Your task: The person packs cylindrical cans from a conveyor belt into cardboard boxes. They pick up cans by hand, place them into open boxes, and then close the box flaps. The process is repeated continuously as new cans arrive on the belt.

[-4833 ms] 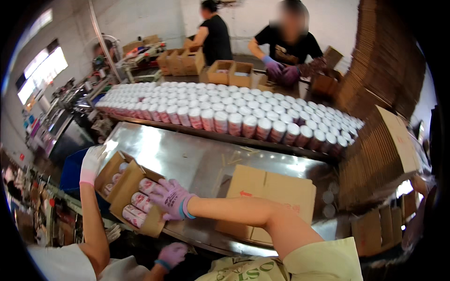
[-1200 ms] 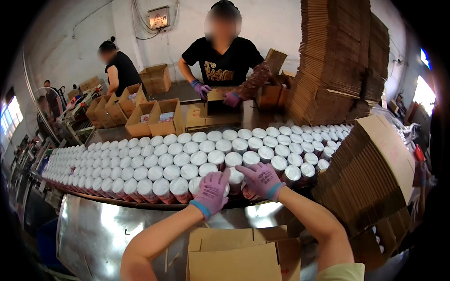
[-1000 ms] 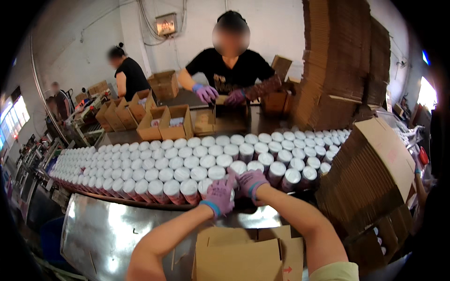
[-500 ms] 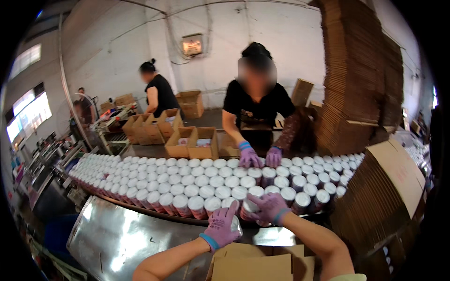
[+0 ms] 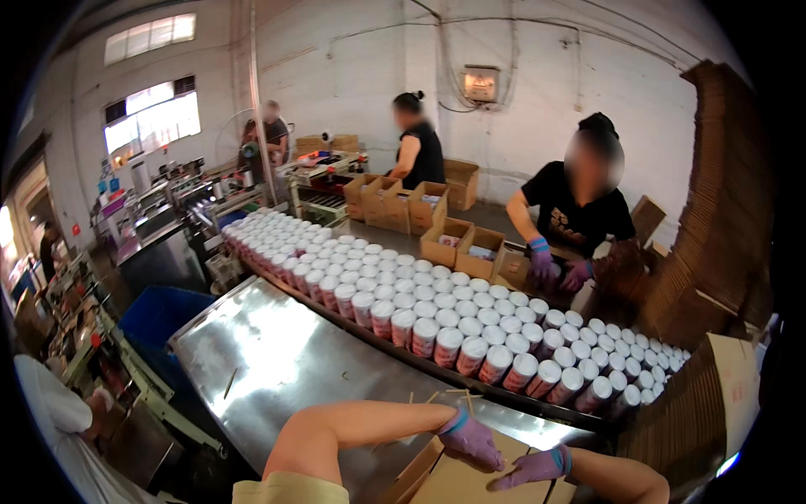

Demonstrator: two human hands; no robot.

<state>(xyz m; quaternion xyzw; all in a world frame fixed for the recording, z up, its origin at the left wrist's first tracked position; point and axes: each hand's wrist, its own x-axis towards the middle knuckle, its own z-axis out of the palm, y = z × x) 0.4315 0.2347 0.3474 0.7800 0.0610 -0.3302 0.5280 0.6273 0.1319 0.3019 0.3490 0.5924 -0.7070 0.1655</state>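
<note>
My left hand (image 5: 473, 438), in a purple glove with a blue cuff, reaches over a brown cardboard box (image 5: 457, 480) at the lower edge. Its fingers are bent downward and close together; whatever lies under them is hidden. Beside it my right hand (image 5: 535, 468), gloved alike, rests on the box's cardboard with its fingers stretched out toward the left hand. No can shows in either hand. Beyond the box, rows of cans (image 5: 448, 344) with white lids and red and white sides stand upright on a long conveyor.
A metal table (image 5: 277, 378) with loose strips on it lies left of the box. Across the cans a co-worker (image 5: 579, 202) in purple gloves bends over open cartons (image 5: 445, 239). Stacked flat cardboard (image 5: 705, 210) rises at right. A blue bin (image 5: 164, 319) stands left.
My view has turned left. Both hands have left the row of cans and come down to the box; the cans they held are out of sight. The co-worker's hands have moved back from the cans.
</note>
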